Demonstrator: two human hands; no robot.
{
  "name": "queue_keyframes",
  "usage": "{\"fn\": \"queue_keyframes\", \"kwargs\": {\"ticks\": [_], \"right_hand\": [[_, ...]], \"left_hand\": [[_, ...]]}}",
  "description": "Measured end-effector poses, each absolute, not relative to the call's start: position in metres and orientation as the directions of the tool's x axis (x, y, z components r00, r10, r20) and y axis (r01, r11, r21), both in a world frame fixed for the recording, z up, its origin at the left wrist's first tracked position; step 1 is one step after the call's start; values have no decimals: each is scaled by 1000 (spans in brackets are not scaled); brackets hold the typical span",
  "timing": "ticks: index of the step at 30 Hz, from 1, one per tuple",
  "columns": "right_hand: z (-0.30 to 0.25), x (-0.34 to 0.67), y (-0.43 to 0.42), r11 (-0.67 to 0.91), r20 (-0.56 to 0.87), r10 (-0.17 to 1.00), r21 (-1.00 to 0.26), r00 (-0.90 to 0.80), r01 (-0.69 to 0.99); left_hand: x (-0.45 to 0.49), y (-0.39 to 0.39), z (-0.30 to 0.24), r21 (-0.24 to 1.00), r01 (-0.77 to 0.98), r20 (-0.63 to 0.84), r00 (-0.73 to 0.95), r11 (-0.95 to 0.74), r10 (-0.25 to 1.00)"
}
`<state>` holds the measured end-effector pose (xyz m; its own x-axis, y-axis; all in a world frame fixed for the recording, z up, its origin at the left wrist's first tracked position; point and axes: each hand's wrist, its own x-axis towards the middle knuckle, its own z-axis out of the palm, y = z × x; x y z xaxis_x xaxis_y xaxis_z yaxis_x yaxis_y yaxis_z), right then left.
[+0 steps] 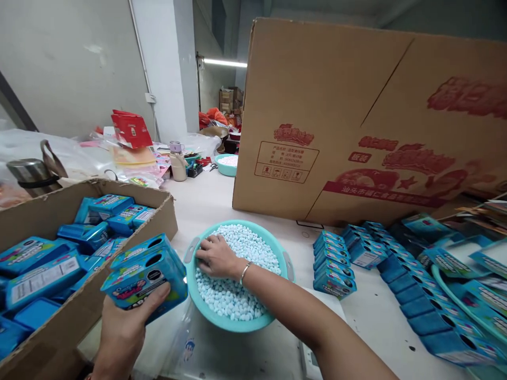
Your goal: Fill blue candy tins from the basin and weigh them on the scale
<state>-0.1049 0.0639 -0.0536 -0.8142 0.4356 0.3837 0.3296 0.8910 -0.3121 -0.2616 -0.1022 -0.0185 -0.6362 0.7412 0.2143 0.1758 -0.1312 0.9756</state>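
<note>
My left hand [124, 324] is closed around a pair of blue printed candy boxes [138, 274], held side by side and tilted. A dark round hole shows in the end of each. My right hand [217, 257], with a bangle at the wrist, reaches into a turquoise basin [233, 326] full of small pale blue candies [247, 245]. Its fingers are curled down into the candies, and the fingertips are hidden among them. The held boxes are just left of the basin's rim.
At left, an open cardboard carton [158, 203] holds several blue boxes. Rows of boxes with holes [428, 301] stand at right, near another turquoise basin [439, 277]. A large upright carton [336, 105] blocks the back. A white scale [309, 359] lies partly under my right arm.
</note>
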Motion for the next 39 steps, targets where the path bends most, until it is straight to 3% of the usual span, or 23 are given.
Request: {"fn": "queue_keyframes", "kwargs": {"ticks": [3, 5, 8, 10, 12, 15, 17, 19, 21, 23, 25, 32, 39], "right_hand": [[-63, -97, 64, 890, 390, 435, -326, -812, 320], [-66, -87, 65, 864, 368, 470, -380, -802, 331], [-65, -69, 67, 805, 350, 554, -458, -756, 378], [-59, -55, 67, 785, 297, 582, -448, -758, 427], [-53, -38, 66, 788, 231, 583, -393, -779, 473], [-45, -10, 60, 807, 193, 565, -330, -802, 489], [-45, 10, 56, 790, 236, 593, -352, -770, 501], [-48, 27, 54, 715, 310, 688, -448, -657, 537], [-54, 38, 55, 547, 298, 826, -630, -478, 551], [-61, 42, 60, 319, 171, 933, -802, -318, 506], [-66, 38, 67, 148, 54, 974, -884, -218, 443], [-76, -2, 82, 27, 5, 995, -975, -97, 220], [-73, -28, 81, -63, -55, 997, -989, -58, -131]], "left_hand": [[-251, -81, -9, 990, 28, 131, -557, -139, 820], [-243, -64, 1, 987, 107, 160, -484, -123, 860], [-233, -36, 15, 924, 372, 235, -353, -94, 906], [-227, -19, 19, 809, 577, 288, -221, -113, 932], [-222, -5, 18, 592, 795, 285, -51, -133, 957], [-213, 11, 11, 261, 947, 112, 164, -188, 980], [-206, 21, 6, 180, 959, -14, 226, -220, 974], [-199, 30, 1, 153, 958, -103, 260, -243, 960], [-195, 40, -3, 132, 955, -183, 288, -267, 940], [-193, 46, -5, 128, 950, -228, 308, -285, 924], [-193, 46, -6, 129, 948, -231, 313, -289, 921], [-182, 27, -14, 147, 965, -91, 231, -217, 969], [-178, 20, -28, 276, 951, 63, 129, -142, 990]]}}
